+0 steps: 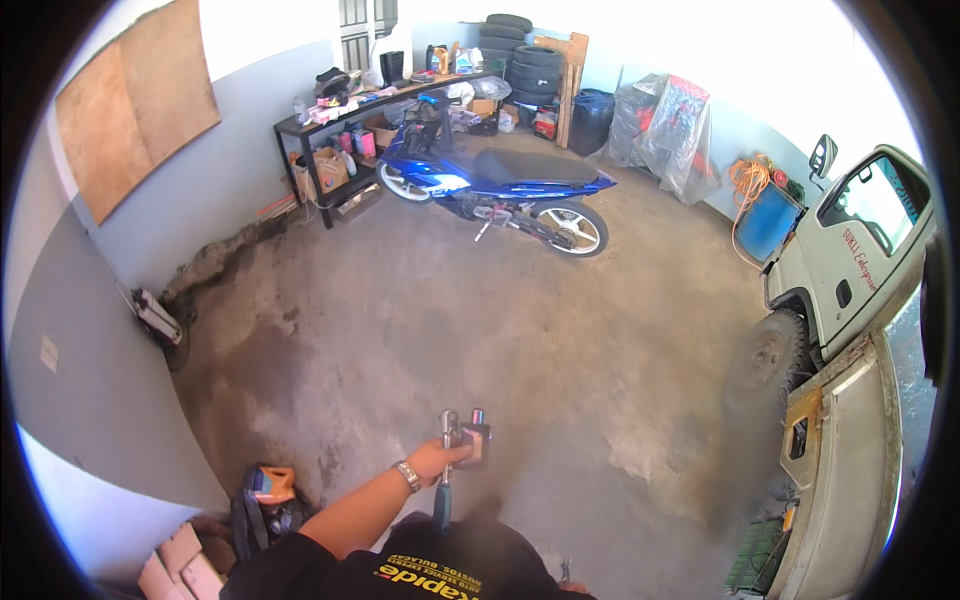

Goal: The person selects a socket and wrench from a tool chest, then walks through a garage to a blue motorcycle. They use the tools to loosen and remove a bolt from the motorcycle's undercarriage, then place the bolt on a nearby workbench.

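My left hand (438, 460) is out in front of me, closed around a ratchet wrench (446, 462) and a small dark boxy part (475, 440) — both held low over the stained concrete floor (520, 330). I can't see my right hand. Ahead stands a blue motorcycle (495, 185); a white truck (850, 270) sits to my right.

One motorcycle (500, 185), one truck (850, 270), one tyre stack (520, 55), one shelf (340, 120), one ratchet wrench (445, 470).

Ratchet wrench (444, 470): chrome head up, dark handle down; small socket holder (476, 441) alongside.
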A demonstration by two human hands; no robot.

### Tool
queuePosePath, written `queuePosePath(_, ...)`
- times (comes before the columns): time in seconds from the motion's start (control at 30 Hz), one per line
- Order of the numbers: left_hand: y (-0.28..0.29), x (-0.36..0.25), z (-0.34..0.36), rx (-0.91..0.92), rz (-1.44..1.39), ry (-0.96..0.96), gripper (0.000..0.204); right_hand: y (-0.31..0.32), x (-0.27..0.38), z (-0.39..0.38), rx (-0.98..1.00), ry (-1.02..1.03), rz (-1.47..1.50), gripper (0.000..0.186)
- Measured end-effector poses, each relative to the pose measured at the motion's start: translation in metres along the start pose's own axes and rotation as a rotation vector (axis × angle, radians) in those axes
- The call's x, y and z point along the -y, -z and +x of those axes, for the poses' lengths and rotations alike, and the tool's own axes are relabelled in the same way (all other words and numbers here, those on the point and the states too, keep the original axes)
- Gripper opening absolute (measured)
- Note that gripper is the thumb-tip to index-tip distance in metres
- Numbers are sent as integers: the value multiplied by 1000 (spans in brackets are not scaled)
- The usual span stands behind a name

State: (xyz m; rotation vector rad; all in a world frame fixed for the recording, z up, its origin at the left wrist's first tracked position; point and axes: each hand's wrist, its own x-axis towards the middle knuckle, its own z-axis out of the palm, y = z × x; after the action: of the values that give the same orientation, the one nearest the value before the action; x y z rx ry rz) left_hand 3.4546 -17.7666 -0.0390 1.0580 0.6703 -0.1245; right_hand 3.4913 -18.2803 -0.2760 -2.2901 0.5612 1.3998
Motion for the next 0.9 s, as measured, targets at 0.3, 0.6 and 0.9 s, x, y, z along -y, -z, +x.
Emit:
queuePosePath(0.3, 8, -129, 151, -352, -286, -115, 21, 219, 379, 48, -137, 379, -413, 45)
queuePosePath(0.6, 1, -270, 403, -324, -237, -52, 18, 341, 517, 147, -78, 165, -146, 41)
queuePosePath(0.9, -172, -461, 708, 112, -88, 71, 26, 477, 528, 251, -75, -168, 91, 43)
